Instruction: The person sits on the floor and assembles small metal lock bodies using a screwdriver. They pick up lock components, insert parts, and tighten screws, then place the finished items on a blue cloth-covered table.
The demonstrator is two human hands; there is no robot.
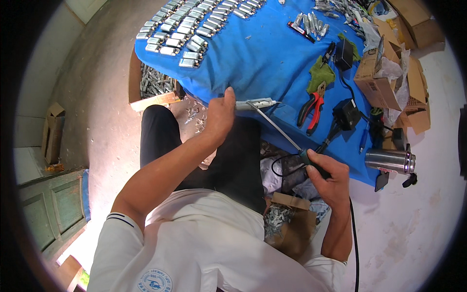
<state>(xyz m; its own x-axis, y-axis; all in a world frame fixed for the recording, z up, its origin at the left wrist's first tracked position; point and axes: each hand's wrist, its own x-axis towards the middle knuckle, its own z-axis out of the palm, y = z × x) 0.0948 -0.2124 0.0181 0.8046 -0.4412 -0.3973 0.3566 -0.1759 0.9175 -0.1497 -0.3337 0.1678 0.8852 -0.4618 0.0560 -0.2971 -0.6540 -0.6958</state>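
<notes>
My left hand (222,116) is closed on one end of a narrow, pale grey-white piece (257,103), held level at the near edge of the blue-covered table (243,58). My right hand (332,176) grips the dark green handle of a long-shafted tool (275,125), which resembles a screwdriver. Its thin metal shaft slants up and left, and the tip meets the pale piece or lies just over it. A black cord (353,233) runs down beside my right wrist; whether it joins the tool is hidden. Red-and-black pliers (312,107) lie beyond my right hand.
Rows of small silver rectangular pieces (180,36) cover the table's far left. Black adapters (346,114), cardboard boxes (384,82) and a steel flask (389,160) crowd the right. Boxes of metal parts sit below, at left (154,82) and near my lap (279,219).
</notes>
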